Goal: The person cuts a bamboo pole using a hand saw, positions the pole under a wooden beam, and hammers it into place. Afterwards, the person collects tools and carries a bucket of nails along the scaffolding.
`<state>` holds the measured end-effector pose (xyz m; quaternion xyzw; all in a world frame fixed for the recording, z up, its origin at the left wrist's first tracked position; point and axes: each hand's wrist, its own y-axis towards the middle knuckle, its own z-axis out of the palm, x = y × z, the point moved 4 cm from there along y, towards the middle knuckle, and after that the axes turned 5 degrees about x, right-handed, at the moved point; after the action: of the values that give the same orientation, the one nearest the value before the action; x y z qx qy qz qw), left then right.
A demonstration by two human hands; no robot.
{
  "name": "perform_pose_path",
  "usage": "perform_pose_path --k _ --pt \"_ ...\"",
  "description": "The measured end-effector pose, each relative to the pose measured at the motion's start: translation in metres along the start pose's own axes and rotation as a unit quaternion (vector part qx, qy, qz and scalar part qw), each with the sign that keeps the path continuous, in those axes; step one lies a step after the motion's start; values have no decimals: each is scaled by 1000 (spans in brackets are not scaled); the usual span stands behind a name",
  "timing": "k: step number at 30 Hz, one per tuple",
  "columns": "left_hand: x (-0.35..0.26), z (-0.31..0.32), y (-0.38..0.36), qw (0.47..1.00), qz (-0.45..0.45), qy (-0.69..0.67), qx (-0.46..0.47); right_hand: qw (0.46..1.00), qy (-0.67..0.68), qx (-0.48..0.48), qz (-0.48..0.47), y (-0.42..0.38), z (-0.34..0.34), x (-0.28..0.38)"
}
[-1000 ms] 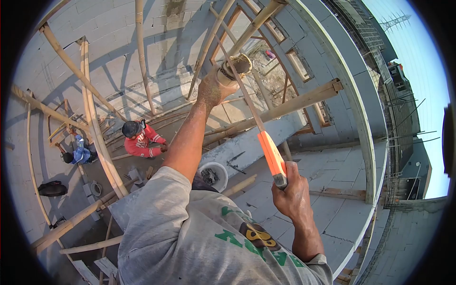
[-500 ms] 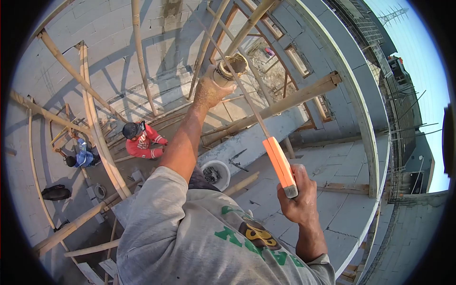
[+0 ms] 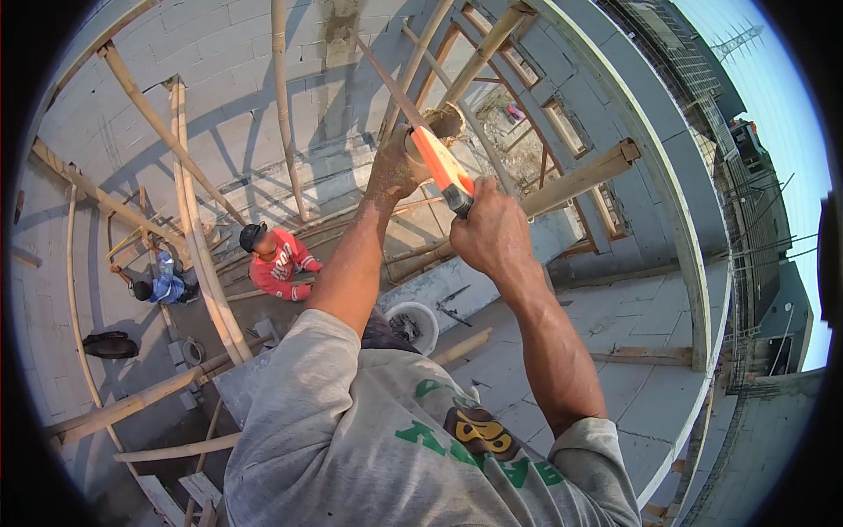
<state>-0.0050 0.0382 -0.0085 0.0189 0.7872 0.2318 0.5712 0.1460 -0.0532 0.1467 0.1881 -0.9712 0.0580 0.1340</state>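
Note:
My right hand is closed around the orange and black handle of a handsaw. The saw's long thin blade points up and away, lying across the near side of a bamboo pole. The pole's hollow end faces up toward me, with a pale, ragged rim. Just below that end, my left hand wraps round the pole. Sawdust clings to the left wrist and back of the hand. The saw's handle hides part of the pole and some left fingers.
Below, a person in a red top and another in blue are at work. A white bucket stands beneath me. Bamboo poles cross the space near the grey block wall. A pale frame beam curves past on the right.
My right hand has pushed the saw forward and up to the left, bringing its handle close to the bamboo pole. My left hand keeps its hold on the pole; the view has shifted slightly.

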Motion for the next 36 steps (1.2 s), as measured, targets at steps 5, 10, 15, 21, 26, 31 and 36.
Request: perform_pose_path --k 5,10,15,21,26,31,36 --pt "11 8 5 997 -2 -76 1 1000 31 -1 4 6 -2 -2" --pt "2 4 -2 999 -43 -23 22 999 43 -3 -12 4 6 -18" --pt "-7 0 0 993 -102 18 51 1000 11 5 -6 2 3 -19" --pt "10 18 9 995 -76 -4 66 998 67 -7 20 -149 2 -103" --pt "8 21 8 995 -56 -23 76 994 101 -4 38 -166 -12 -90" --pt "11 16 0 997 -68 23 23 994 106 16 -20 -174 -37 -41" --pt "-20 18 2 994 -92 46 29 988 103 -13 -113 -176 -33 -33"
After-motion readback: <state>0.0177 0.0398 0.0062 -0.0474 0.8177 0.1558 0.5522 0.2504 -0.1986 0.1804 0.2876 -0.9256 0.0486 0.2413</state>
